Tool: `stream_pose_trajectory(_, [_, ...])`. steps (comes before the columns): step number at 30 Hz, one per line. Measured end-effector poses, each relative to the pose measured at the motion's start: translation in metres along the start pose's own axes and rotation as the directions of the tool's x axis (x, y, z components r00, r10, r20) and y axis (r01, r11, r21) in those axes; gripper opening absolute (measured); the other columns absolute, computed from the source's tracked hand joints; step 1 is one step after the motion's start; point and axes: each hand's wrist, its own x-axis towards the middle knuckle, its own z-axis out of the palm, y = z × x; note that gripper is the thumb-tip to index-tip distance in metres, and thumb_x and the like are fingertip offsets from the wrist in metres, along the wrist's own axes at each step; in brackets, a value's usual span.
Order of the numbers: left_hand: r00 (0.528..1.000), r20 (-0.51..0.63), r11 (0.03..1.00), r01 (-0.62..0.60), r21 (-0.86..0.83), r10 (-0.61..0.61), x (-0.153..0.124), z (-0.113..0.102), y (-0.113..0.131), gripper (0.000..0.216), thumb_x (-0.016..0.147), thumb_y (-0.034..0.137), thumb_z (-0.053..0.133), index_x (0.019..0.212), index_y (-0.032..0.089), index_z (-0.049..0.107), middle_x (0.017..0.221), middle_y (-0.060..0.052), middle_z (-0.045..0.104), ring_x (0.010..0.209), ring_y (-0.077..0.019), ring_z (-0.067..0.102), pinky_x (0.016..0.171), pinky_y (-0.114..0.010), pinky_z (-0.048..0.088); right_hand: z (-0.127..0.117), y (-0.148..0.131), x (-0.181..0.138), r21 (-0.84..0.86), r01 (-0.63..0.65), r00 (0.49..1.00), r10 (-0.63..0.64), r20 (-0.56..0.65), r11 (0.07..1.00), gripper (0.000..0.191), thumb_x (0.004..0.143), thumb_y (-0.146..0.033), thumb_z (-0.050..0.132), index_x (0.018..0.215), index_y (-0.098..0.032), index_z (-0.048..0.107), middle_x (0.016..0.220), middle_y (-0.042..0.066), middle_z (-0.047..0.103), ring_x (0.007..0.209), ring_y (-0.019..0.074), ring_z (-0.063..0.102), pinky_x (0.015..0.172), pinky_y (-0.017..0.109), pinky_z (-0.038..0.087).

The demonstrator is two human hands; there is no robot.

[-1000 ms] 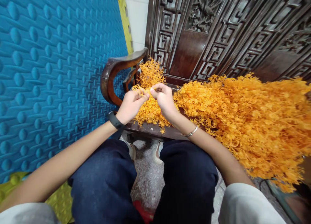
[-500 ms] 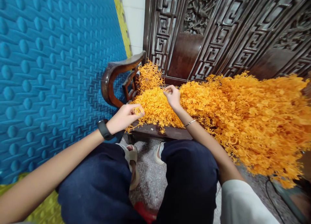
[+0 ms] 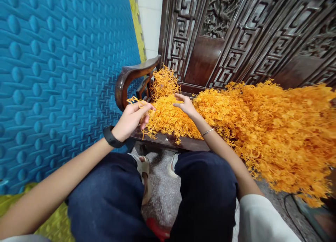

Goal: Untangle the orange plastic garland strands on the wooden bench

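My left hand (image 3: 135, 119), with a dark band at the wrist, pinches a yellow-orange plastic sprig (image 3: 136, 101) whose thin curly strands stick out above and below the fingers. To its right, my right hand (image 3: 185, 105) has its thumb and fingers apart and nothing between them. It hovers over a low pile of orange plastic sprigs (image 3: 172, 118) on a dark wooden bench (image 3: 168, 141). Behind this pile, a looser orange clump (image 3: 165, 82) rests near the armrest. The exact shape of the piece in my left hand is partly hidden by the fingers.
A large orange heap (image 3: 283, 130) spreads along the bench to the right. The curved wooden armrest (image 3: 123, 81) stands at the left, before a blue textured foam mat (image 3: 65, 77). A carved wooden backrest (image 3: 204, 60) rises behind. A black cable (image 3: 287, 208) lies on the floor at lower right.
My left hand has turned and risen slightly, and more of the sprig shows around it. My right hand's fingers have gone from pinched together to spread.
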Motion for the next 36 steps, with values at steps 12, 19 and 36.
stream_pose_trajectory(12, [0.999, 0.029, 0.943, -0.023, -0.332, 0.035, -0.006, 0.004, 0.017, 0.03, 0.091, 0.034, 0.043, 0.099, 0.009, 0.058, 0.07, -0.004, 0.064, 0.053, -0.0125, 0.063, 0.05, -0.023, 0.052, -0.014, -0.046, -0.04, 0.132, 0.072, 0.984, -0.092, 0.151, 0.989, 0.036, 0.075, -0.026, 0.064, 0.109, -0.014, 0.062, 0.123, 0.013, 0.06, 0.104, 0.0209, 0.061, 0.091, 0.039, 0.049])
stream_pose_trajectory(19, [0.999, 0.02, 0.876, 0.041, -0.48, -0.036, -0.015, 0.01, 0.037, 0.035, 0.094, 0.037, 0.036, 0.098, 0.011, 0.059, 0.068, -0.002, 0.061, 0.049, -0.0088, 0.059, 0.042, -0.017, 0.047, 0.014, -0.093, -0.075, 0.415, -0.027, 0.657, -0.297, 0.693, 0.909, 0.057, 0.067, -0.027, 0.077, 0.119, -0.022, 0.055, 0.118, 0.006, 0.062, 0.106, 0.0164, 0.06, 0.085, 0.028, 0.052])
stream_pose_trajectory(36, [0.951, 0.289, 0.955, -0.02, -0.295, 0.11, -0.007, -0.003, 0.011, 0.05, 0.082, 0.056, 0.052, 0.103, 0.013, 0.067, 0.088, -0.01, 0.071, 0.089, -0.0213, 0.067, 0.086, -0.035, 0.05, 0.002, -0.1, -0.063, 0.376, 0.23, 0.965, -0.259, 0.031, 0.898, 0.038, 0.087, -0.057, 0.046, 0.104, -0.025, 0.054, 0.091, 0.004, 0.059, 0.089, 0.0133, 0.06, 0.082, 0.029, 0.05])
